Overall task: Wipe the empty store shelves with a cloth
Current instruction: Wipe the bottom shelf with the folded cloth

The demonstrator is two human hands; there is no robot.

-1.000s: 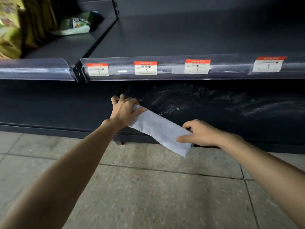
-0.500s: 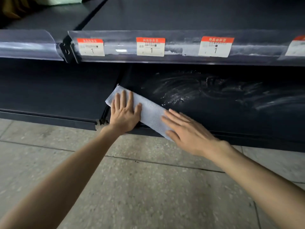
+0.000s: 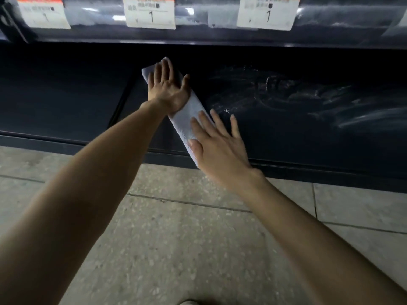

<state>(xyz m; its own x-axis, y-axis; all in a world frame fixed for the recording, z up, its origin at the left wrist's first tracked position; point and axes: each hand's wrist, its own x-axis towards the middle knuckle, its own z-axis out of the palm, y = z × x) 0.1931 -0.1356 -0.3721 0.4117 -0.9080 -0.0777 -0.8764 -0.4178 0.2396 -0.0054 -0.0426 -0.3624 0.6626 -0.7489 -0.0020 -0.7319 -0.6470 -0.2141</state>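
Pressing one folded pale-blue terry cloth (image 3: 187,115) flat on the dark bottom shelf (image 3: 286,128): left hand (image 3: 167,89) on its far end, right hand (image 3: 217,146) on its near end, both palms open, gripping nothing. Long axis runs front-to-back, slightly diagonal. Streaked area lies right. Three price tags (image 3: 150,12) above.

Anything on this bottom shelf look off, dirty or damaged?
Yes. The bottom shelf carries pale swirled smears to the right of the cloth, like dust or drying wipe marks; which, I cannot tell. Both hands, left hand and right hand, lie flat on the folded cloth. No damage shows.
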